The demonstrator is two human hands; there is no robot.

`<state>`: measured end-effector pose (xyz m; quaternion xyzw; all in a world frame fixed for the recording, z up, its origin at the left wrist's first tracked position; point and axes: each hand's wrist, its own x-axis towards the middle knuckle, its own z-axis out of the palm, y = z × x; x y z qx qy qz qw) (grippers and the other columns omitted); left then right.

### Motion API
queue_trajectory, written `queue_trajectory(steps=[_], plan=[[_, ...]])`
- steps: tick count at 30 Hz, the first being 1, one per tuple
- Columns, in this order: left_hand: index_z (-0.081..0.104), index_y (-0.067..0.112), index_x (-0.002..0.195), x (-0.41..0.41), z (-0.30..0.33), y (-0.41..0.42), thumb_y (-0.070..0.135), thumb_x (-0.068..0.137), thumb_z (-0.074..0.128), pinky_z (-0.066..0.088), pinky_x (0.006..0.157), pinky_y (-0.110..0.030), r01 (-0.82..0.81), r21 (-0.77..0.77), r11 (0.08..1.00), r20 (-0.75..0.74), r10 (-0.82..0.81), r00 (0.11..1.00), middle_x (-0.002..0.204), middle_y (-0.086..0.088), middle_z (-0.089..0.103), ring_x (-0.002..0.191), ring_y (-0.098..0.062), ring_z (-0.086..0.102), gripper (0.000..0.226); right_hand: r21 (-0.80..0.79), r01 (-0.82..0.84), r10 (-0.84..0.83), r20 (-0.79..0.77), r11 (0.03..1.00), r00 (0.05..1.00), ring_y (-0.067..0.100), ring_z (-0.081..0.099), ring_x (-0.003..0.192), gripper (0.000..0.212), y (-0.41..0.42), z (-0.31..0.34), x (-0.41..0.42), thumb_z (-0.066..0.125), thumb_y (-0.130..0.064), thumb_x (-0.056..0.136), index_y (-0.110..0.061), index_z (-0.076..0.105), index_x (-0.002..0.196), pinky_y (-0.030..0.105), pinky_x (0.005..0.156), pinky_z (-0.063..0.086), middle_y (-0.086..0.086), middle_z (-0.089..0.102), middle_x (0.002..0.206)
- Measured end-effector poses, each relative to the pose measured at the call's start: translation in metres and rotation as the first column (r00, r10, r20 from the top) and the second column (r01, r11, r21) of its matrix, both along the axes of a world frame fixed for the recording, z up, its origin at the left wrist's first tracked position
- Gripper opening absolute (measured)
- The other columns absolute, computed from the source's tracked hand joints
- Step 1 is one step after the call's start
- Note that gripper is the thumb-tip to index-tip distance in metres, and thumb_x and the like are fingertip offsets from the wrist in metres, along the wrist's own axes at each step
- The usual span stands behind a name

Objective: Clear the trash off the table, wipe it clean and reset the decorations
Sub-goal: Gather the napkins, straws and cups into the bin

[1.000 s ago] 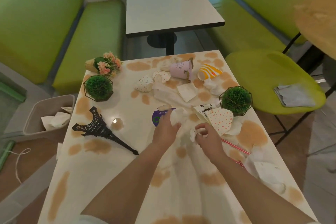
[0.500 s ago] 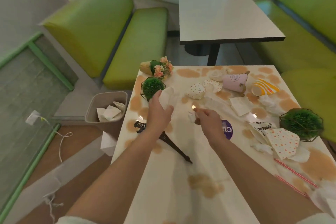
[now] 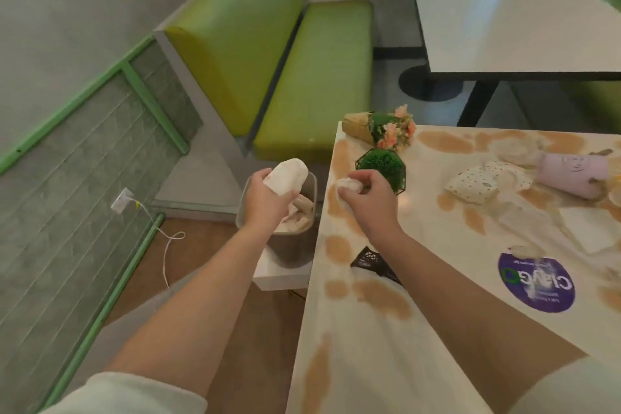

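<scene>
My left hand point(image 3: 265, 198) grips a crumpled white napkin point(image 3: 287, 176) right above the grey trash bin point(image 3: 311, 185) that stands on the floor beside the table. My right hand point(image 3: 368, 197) pinches a small paper wad point(image 3: 347, 185) over the left edge of the stained table point(image 3: 369, 363). Farther right on the table lie a dotted paper wrapper point(image 3: 473, 183), a tipped pink cup point(image 3: 571, 173) and white napkins point(image 3: 588, 228).
A flower bouquet point(image 3: 386, 128) and a green ball plant in a wire frame point(image 3: 383, 165) sit at the table's far left corner. A black tower model point(image 3: 373, 260) lies partly under my right arm. Green benches point(image 3: 316, 77) and a second table point(image 3: 504, 17) stand beyond.
Both hands have carried their paper leftward from the middle of the table; the left hand now hangs over the bin and the right has reached the table's left edge. The view has swung left.
</scene>
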<state>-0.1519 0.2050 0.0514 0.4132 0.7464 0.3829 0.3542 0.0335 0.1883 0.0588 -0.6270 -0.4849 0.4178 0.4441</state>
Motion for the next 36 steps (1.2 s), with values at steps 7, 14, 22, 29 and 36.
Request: queue_trajectory(steps=[7,14,22,29,36], plan=[[0.038,0.016,0.145,-0.046,-0.043,0.025,0.041,0.079,0.073,0.047,0.088,-0.028,-0.01,-0.173,0.985,0.005,0.011,1.0,0.137,0.001,0.053,0.115,-0.02,0.057,0.079,-0.05,-0.079,0.083,0.081,0.996,0.993,0.011,0.057,0.095,0.023,0.036,-0.026,-0.06,0.068,-0.016,0.083,-0.026,0.059,0.102,0.015,0.071,0.043,0.0,0.058,0.112],[0.058,0.018,0.125,-0.05,-0.057,0.023,0.027,0.095,0.055,0.051,0.087,-0.034,-0.032,-0.121,0.992,-0.139,0.015,0.99,0.112,0.001,0.063,0.098,-0.017,0.059,0.031,-0.078,-0.171,0.186,0.268,0.982,0.945,0.015,0.056,0.104,0.024,0.065,-0.049,-0.094,0.058,-0.012,0.09,-0.016,0.064,0.113,0.021,0.088,0.042,0.004,0.055,0.12],[0.059,0.021,0.121,-0.017,-0.05,0.006,0.027,0.098,0.052,0.047,0.079,-0.029,0.067,-0.113,0.991,-0.111,-0.079,0.991,0.113,0.005,0.061,0.098,-0.013,0.057,0.025,-0.257,-0.298,0.355,0.213,0.919,0.91,0.02,0.055,0.118,0.046,0.043,-0.043,-0.064,0.051,-0.001,0.093,-0.016,0.053,0.137,0.024,0.083,0.045,0.002,0.055,0.134],[0.061,0.018,0.115,0.059,-0.027,-0.031,0.032,0.099,0.05,0.04,0.08,-0.029,0.154,-0.072,0.985,-0.091,-0.16,0.983,0.102,0.007,0.061,0.098,-0.014,0.056,0.025,-0.119,-0.178,0.189,0.087,0.977,0.978,0.018,0.061,0.075,0.017,-0.008,-0.011,0.024,0.053,-0.016,0.092,-0.024,0.067,0.098,0.036,0.072,0.052,0.0,0.067,0.089],[0.061,0.026,0.107,0.174,-0.013,-0.096,0.042,0.097,0.052,0.051,0.082,-0.034,0.296,-0.062,0.953,-0.024,-0.298,0.954,0.102,0.004,0.067,0.094,-0.018,0.064,0.022,-0.211,-0.034,0.049,0.066,0.977,0.997,0.01,0.062,0.072,0.01,-0.09,-0.008,0.137,0.06,-0.026,0.093,-0.019,0.067,0.093,0.036,0.078,0.053,0.0,0.069,0.084]])
